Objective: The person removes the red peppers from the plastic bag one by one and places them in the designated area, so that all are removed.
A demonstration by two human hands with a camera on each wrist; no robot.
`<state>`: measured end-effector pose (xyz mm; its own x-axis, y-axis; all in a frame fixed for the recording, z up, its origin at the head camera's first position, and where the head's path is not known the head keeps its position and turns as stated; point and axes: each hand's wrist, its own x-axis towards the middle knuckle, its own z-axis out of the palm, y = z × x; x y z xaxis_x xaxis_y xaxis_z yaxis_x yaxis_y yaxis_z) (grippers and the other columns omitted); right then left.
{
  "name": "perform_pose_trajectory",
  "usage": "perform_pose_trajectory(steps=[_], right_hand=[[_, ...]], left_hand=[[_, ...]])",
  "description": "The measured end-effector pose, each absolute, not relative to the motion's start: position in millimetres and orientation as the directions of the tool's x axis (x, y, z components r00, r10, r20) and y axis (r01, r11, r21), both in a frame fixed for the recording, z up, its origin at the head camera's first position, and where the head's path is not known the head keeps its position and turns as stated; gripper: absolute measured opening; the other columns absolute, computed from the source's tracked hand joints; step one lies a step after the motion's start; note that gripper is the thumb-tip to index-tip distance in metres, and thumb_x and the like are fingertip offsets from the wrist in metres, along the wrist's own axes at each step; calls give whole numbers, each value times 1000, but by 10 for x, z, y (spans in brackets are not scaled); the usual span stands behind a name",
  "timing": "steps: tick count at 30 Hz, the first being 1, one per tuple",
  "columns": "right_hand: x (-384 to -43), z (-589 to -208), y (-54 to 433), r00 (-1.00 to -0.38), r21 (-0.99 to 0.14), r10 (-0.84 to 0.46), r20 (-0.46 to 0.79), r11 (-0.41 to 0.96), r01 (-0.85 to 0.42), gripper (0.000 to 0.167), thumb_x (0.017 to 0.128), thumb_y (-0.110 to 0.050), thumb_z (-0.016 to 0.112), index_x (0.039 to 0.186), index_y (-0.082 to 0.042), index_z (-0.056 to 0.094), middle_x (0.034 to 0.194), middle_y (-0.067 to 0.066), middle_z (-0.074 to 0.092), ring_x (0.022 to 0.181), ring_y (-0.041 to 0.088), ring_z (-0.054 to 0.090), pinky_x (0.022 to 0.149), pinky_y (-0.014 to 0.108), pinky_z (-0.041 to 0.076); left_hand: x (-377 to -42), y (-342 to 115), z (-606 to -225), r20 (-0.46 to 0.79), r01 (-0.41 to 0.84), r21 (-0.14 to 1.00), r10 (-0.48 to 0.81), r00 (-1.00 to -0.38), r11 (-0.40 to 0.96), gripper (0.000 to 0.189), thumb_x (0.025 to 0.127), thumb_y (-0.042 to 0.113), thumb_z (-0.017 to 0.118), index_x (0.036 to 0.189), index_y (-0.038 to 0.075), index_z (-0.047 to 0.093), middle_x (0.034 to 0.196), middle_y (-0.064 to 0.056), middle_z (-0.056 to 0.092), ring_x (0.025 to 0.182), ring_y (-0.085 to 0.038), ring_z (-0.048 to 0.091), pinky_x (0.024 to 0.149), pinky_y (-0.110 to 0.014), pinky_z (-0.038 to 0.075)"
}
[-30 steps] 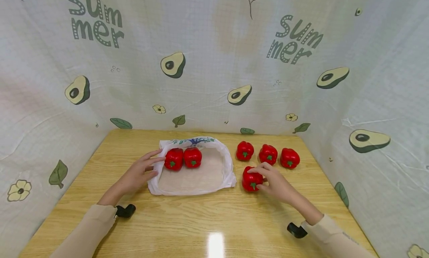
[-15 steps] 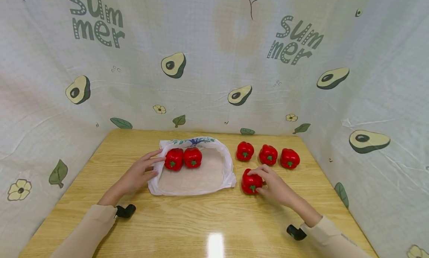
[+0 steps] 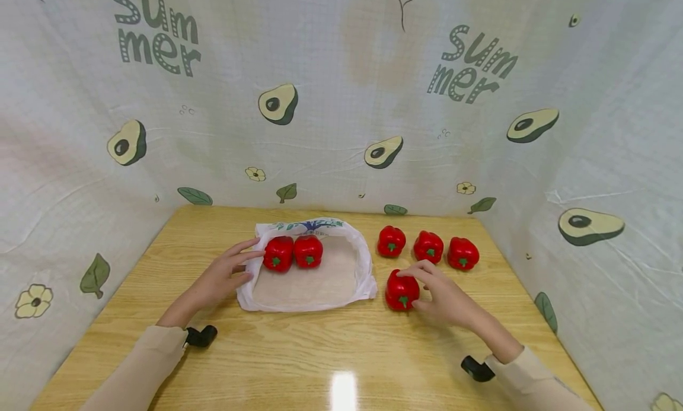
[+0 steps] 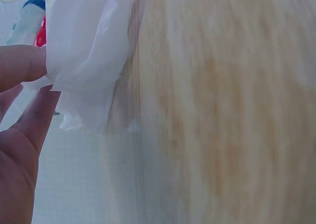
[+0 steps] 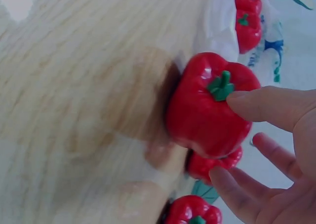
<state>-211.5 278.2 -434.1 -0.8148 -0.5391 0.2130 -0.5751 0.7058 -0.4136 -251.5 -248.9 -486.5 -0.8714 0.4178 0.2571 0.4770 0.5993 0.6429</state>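
Note:
My left hand (image 3: 224,274) holds the left rim of a white plastic bag (image 3: 365,274), fingers over the edge and thumb on the outer side. The bag lies open with a blue and green print on its back wall. Inside it, at the left, sit two red bell peppers (image 3: 278,254) with green stems. My right hand (image 3: 440,295) is at a third red bell pepper (image 5: 210,108) on the table just right of the bag. In the right wrist view the thumb lies by its stem while the other fingers are spread, apart from it.
Behind the right hand, a row of three more bell peppers (image 3: 428,247) stands on the wooden table (image 3: 277,363). A cloth (image 3: 331,156) printed with avocados and leaves hangs around the back and sides.
The pepper by my right hand has shifted slightly toward me and stands on the table. The right fingers have loosened a little from it. My left hand stays at the bag's rim.

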Motion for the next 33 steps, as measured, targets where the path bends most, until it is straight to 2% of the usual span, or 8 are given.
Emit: perform_pose_trajectory(steps=[5,9,16,21,26,29,33], right_hand=[[-2157,-4216,2736,-776,-364,-559,294,685,-631,62,81,-1,91,137,-14,67,133,2,61,123,26,62,96,45,63],[-2196,-4102,2603,-753,-356,-568,332,663,-658,60,83,-3,91,136,-18,67,135,-1,62,122,21,61,95,43,63],[-2303,-3964,2251,-721,-399,-615,321,602,-691,58,86,-5,88,139,-13,66,140,3,61,129,23,58,99,44,62],[-2441,-3929,1964,-699,-446,-638,324,548,-707,57,87,-5,87,139,-16,66,139,2,61,122,21,60,96,46,63],[-2579,-3917,1684,-679,-502,-658,325,488,-714,57,89,-6,86,141,-17,66,142,3,60,125,22,60,92,48,65],[-2661,-3914,1538,-663,-497,-677,318,476,-725,55,90,-8,85,141,-16,65,143,4,61,126,23,60,90,44,66],[-2775,-3931,1366,-656,-483,-702,278,488,-727,55,91,-8,85,142,-15,65,142,5,61,125,22,60,90,33,65]], left_hand=[[-2522,-2487,-4861,250,470,651,416,-874,596,57,97,-4,73,150,12,61,173,-9,31,147,-41,46,105,-52,56],[-2517,-2486,-4849,250,472,649,419,-873,596,57,96,-4,73,150,12,61,173,-10,31,147,-41,46,105,-52,56],[-2499,-2474,-4834,250,473,651,421,-872,594,57,96,-4,74,150,10,61,173,-12,30,147,-42,46,104,-51,56],[-2496,-2480,-4835,245,465,663,416,-876,587,57,97,-3,73,151,10,60,173,-11,30,147,-42,47,105,-52,55],[-2499,-2492,-4840,253,469,666,416,-873,580,58,97,-3,73,151,10,60,173,-10,30,148,-41,44,105,-53,55],[-2509,-2489,-4835,255,472,673,421,-871,570,58,97,-4,73,151,10,59,173,-8,29,150,-41,42,105,-54,55],[-2520,-2484,-4832,247,466,686,423,-872,559,57,97,-4,73,151,10,59,174,-8,29,152,-41,40,106,-56,55]])
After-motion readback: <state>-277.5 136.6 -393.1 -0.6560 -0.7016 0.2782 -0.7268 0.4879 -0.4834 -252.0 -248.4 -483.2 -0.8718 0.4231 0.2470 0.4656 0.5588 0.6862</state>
